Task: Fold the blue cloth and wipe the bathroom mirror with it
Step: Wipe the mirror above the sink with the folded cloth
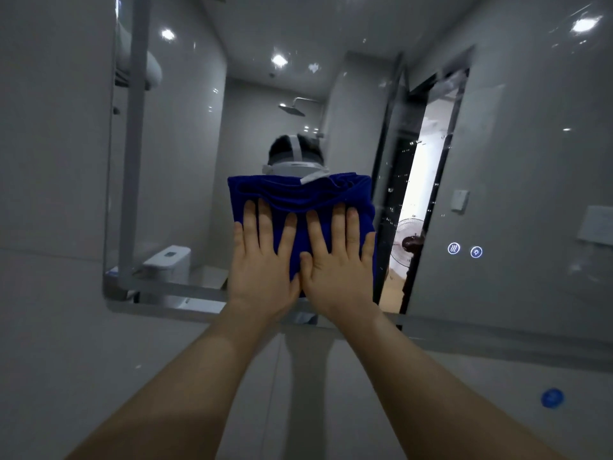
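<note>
**Folded cloth pressed to mirror glass, 2-hand wipe**

Blue cloth [300,194], folded into a thick pad, flat against the lower middle of the mirror [185,161], just above its bottom edge. Held there by pressure alone. Left hand [263,267] on the pad's lower left, right hand [338,260] on its lower right, thumbs touching at the centre. All fingers straight and spread, none curled round the fabric. Lower edge of the pad hidden behind the heels of both hands.

Orientation: broad face toward the glass, top edge close to level. Visible part about as wide as tall, so long axis not to be told with the bottom hidden. Stacked fold edges near the top running side to side, bunched into ridges just above the fingertips.

Judged risks:
- **Slip:** slide or sag of the pad down the smooth glass on any easing of palm pressure, with no pinch to catch it.
- **Unfolding:** creep of the loose upper layers during an upward stroke, opening the fold and leaving a lumpy, streaking face.
- **Touch icons:** drift to the right toward the 2 lit touch icons [453,248], well apart from the cloth, and likely to switch something if brushed.
- **Smearing:** specks [394,207] on the glass just right of the pad, smeared rather than lifted if passed over lightly.
</note>
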{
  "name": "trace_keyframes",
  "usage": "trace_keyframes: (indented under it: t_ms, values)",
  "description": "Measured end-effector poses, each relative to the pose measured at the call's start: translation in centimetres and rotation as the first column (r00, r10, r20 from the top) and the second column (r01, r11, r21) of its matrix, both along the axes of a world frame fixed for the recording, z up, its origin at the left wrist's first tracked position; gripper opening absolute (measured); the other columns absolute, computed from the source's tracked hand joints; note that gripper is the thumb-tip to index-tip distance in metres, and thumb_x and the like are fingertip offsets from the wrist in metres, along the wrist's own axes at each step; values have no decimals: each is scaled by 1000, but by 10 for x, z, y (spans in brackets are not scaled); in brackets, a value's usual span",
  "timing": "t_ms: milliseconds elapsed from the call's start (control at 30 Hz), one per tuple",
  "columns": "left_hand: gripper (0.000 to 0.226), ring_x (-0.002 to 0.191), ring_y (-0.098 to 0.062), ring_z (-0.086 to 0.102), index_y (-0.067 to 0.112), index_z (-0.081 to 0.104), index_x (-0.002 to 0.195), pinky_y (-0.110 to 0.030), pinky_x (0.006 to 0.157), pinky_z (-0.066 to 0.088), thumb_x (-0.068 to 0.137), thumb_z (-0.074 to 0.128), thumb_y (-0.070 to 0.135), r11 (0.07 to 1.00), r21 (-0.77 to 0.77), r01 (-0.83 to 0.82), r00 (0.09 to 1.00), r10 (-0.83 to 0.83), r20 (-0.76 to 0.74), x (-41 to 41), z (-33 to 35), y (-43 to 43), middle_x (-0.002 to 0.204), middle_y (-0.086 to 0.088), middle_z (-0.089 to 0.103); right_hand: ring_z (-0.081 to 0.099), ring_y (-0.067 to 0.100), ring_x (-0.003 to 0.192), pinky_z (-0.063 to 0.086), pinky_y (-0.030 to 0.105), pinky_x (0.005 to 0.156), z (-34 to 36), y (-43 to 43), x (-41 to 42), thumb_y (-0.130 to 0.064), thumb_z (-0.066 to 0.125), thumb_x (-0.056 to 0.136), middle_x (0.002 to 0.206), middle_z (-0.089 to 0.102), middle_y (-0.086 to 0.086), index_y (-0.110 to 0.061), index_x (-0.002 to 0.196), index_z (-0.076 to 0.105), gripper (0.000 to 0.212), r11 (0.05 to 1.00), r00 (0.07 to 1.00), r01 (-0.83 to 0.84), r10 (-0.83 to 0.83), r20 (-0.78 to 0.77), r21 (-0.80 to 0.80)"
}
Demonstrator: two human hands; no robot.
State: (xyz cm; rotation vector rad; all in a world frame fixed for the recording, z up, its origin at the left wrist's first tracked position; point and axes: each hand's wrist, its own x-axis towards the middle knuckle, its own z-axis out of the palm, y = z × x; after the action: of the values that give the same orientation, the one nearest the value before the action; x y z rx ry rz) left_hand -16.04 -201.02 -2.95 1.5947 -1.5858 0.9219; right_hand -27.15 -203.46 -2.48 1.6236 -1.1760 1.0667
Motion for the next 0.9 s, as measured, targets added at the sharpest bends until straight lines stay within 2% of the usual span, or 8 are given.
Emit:
trace_keyframes:
  t_ms: [167, 300, 433, 567, 667, 700, 767, 900]
  values:
    - [71, 131, -43, 21, 10, 22, 141, -50, 106, 16, 82, 21, 49, 999, -53, 4, 999, -3, 33, 3, -21, -7, 140, -31, 37, 19, 28, 135, 9, 49, 112, -20, 0, -1, -38, 33, 85, 146, 38, 17, -24, 142, 27, 59, 999, 999, 40, -40, -2, 16]
    - [70, 131, -39, 22, 11, 23, 140, -49, 106, 15, 81, 22, 49, 997, -73, -2, 998, 7, 67, 8, -41, -4, 138, -30, 41, 22, 29, 134, 18, 56, 103, -44, 4, 4, -38, 34, 84, 144, 41, 17, -24, 140, 29, 58, 995, 997, 75, -76, 10, 69]
    - [76, 136, -39, 23, 10, 9, 142, -48, 109, 15, 81, 22, 53, 1000, 2, -17, 991, 17, 135, 15, -67, -3, 141, -25, 38, 23, 30, 134, 17, 53, 110, -69, 6, 6, -38, 34, 85, 143, 42, 17, -24, 140, 29, 57, 992, 997, 83, -83, -3, 92]
    - [77, 134, -36, 1, 16, -5, 143, -48, 112, 13, 80, 13, 56, 995, 50, -85, 986, 77, 145, 17, -69, 2, 150, -18, 20, 23, 32, 134, 16, 52, 110, -73, 6, 7, -38, 34, 85, 142, 42, 20, -23, 139, 30, 57, 993, 996, 86, -87, 5, 86]
    - [75, 130, -37, -23, 18, -25, 135, -50, 111, -7, 89, 19, 57, 993, 110, -30, 987, 12, 158, 17, -68, 2, 148, -22, -16, 23, 33, 133, 20, 58, 102, -72, 8, 7, -38, 34, 85, 142, 42, 21, -21, 139, 30, 57, 990, 993, 113, -112, -23, 87]
    - [80, 136, -39, -16, 19, -22, 137, -49, 112, -6, 88, 26, 60, 996, 87, -15, 991, 3, 136, 18, -69, 1, 149, -23, -10, 23, 34, 133, 19, 59, 100, -72, 8, 7, -38, 34, 86, 142, 42, 22, -20, 139, 31, 56, 989, 993, 120, -117, -33, 84]
    - [90, 140, -37, 17, 17, -4, 143, -47, 111, 10, 78, 38, 64, 1000, 24, -8, 997, 6, 83, 19, -74, -1, 148, -21, 27, 23, 34, 133, 19, 58, 100, -73, 8, 8, -38, 34, 86, 143, 39, 21, -20, 139, 31, 56, 988, 989, 138, -133, -62, 75]
    - [103, 128, -36, 25, 14, 18, 140, -47, 106, 17, 63, 66, 62, 999, 13, 42, 999, -43, 28, 34, -88, -2, 136, -24, 46, 21, 33, 134, 16, 54, 110, -78, 8, 16, -39, 33, 87, 145, 23, 14, -22, 140, 28, 56, 992, 986, 114, -106, -126, 57]
